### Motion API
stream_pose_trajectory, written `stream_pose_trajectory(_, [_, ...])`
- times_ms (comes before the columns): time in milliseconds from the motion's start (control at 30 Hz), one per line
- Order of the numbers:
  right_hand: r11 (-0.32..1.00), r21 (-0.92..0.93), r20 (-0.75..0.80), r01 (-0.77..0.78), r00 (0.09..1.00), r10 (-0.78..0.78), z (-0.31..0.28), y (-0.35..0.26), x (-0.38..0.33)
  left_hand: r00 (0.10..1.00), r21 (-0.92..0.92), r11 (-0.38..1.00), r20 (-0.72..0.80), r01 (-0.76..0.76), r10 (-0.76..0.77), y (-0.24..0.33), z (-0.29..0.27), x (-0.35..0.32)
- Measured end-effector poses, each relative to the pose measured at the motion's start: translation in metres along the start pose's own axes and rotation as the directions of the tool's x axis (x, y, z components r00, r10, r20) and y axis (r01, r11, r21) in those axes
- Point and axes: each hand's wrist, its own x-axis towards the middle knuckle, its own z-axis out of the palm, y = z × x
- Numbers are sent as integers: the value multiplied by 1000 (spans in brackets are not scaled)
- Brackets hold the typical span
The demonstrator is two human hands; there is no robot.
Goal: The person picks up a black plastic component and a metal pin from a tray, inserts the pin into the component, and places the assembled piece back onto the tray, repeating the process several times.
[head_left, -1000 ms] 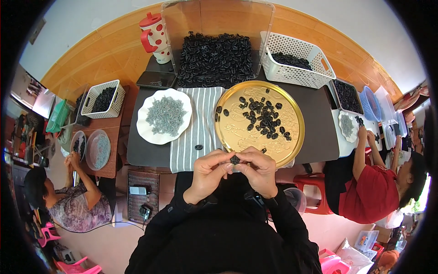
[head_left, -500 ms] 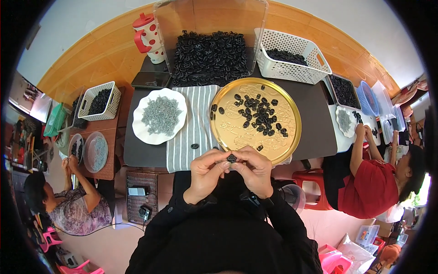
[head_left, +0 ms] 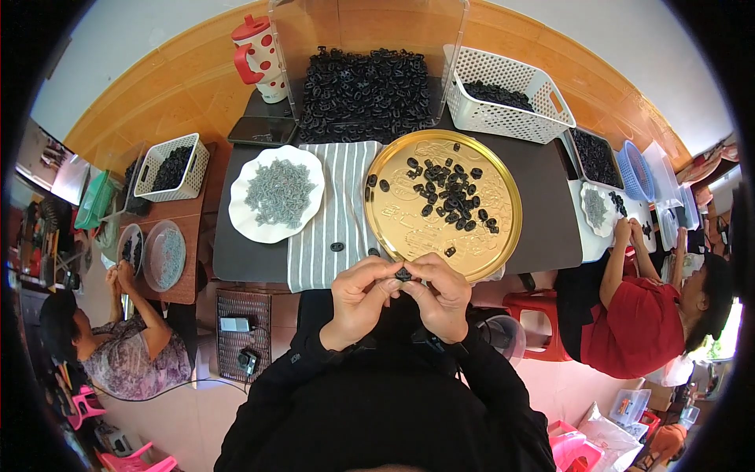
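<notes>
Between the fingertips of both hands sits one small black plastic part (head_left: 403, 274). My left hand (head_left: 358, 303) is closed in a pinch on its left side, and my right hand (head_left: 440, 299) pinches its right side. Both hands are at the table's front edge, just in front of a round gold tray (head_left: 393, 228) with many loose black parts (head_left: 452, 197) on it. On a grey-and-white striped cloth (head_left: 318, 267), left of my hands, lies a single black part (head_left: 337, 247). Farther left, a white wavy-rimmed plate (head_left: 245, 230) bears a heap of small grey screw-like pieces (head_left: 279, 193).
At the back stand a clear bin (head_left: 366, 20) of black parts, a white basket (head_left: 511, 122), a dotted tumbler (head_left: 271, 75) and a dark phone (head_left: 262, 130). A person (head_left: 130, 346) works at the left, another in a red shirt (head_left: 629, 330) at the right, beside a red stool (head_left: 539, 318).
The view has shifted slightly. Both hands keep pinching the black part at nearly the same place. A dark piece on the cloth by my left fingers now shows.
</notes>
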Motion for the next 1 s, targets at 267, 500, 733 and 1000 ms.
stream_pose_trajectory(267, [999,-32,2,24,1000,-24,-1,2,0,1000,16,1000,-11,-13,13,0,1,-1])
stream_pose_trajectory(500, [998,-53,10,37,999,-37,-2,-1,1,999,57,997,-4,-45,45,0,2,-1])
stream_pose_trajectory(733, [992,-101,-2,69,998,-69,0,-1,0,998,50,997,-19,-50,51,0,4,-3])
stream_pose_trajectory(1000, [997,-32,-4,72,997,-72,1,4,2,998,20,998,-42,-54,55,-1,7,-1])
